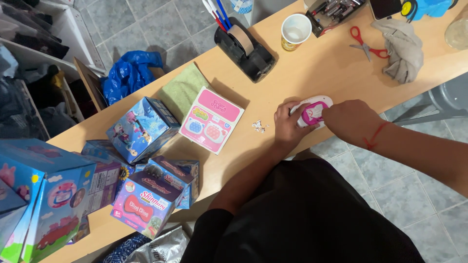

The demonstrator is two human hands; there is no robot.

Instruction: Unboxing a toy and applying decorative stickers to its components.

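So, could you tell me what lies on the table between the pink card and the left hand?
In the head view, only a few small torn white scraps lie on the bare wood between the pink card and the left hand.

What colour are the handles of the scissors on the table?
Red. The scissors lie beside a grey cloth; the head view shows them clearly.

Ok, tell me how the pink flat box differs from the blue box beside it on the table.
The pink flat box lies face up, thin and low; the blue box is a bulky cube, tilted. The pink flat box shows pictures of pastel toys; the blue box shows cartoon figures. Both are cardboard toy packages on the wooden table, untouched by either hand.
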